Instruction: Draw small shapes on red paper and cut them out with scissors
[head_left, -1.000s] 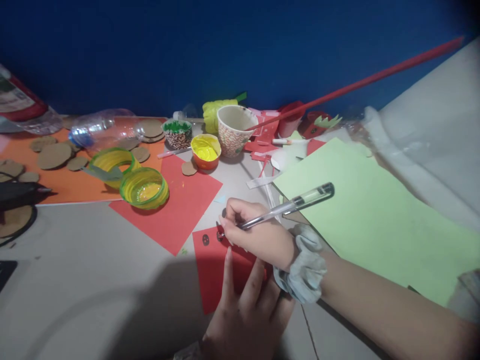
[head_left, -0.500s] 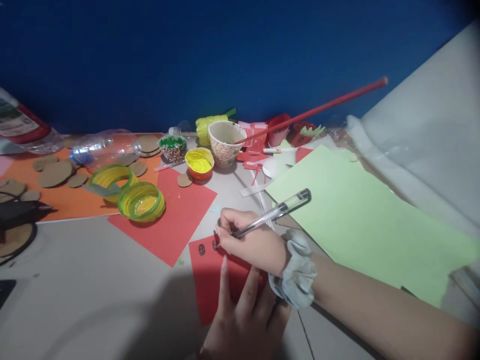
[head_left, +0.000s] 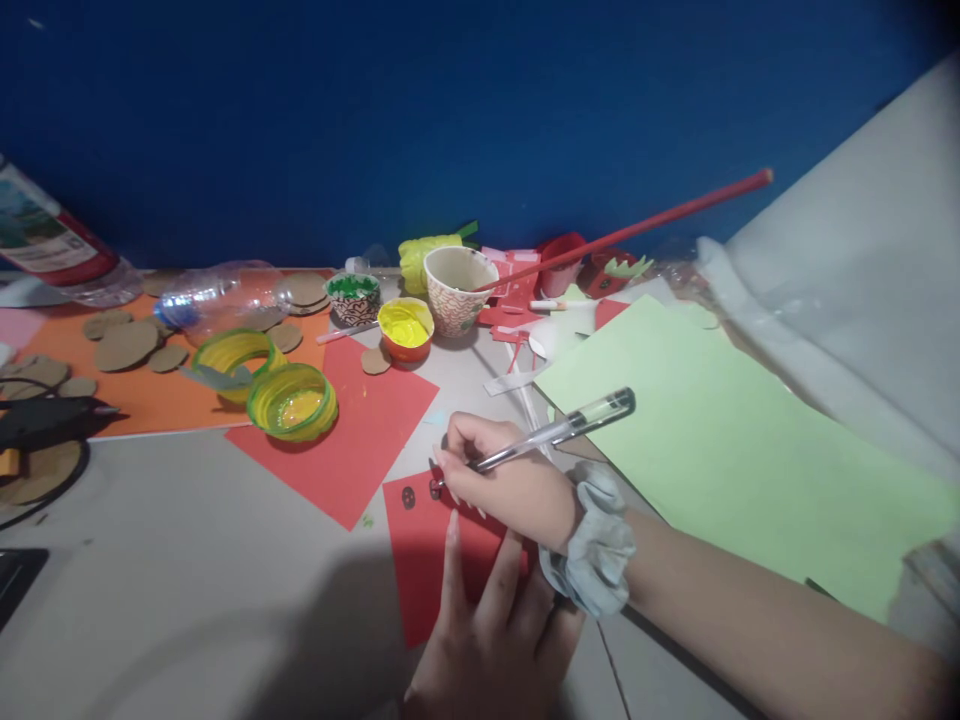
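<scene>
The right hand (head_left: 510, 478) is still pinching the pen (head_left: 555, 432) at one black spot (head_left: 434, 490), likely drawing more, while the spread left hand (head_left: 491, 640) is resting on red paper (head_left: 415, 570).

Craft workspace: paint cups (head_left: 406, 335), red paper (head_left: 416, 565)

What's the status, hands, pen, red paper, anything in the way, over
Right hand holds pen, tip by a black mark. Left hand rests on the nearer red sheet. Hands themselves cover part of that sheet.
</scene>
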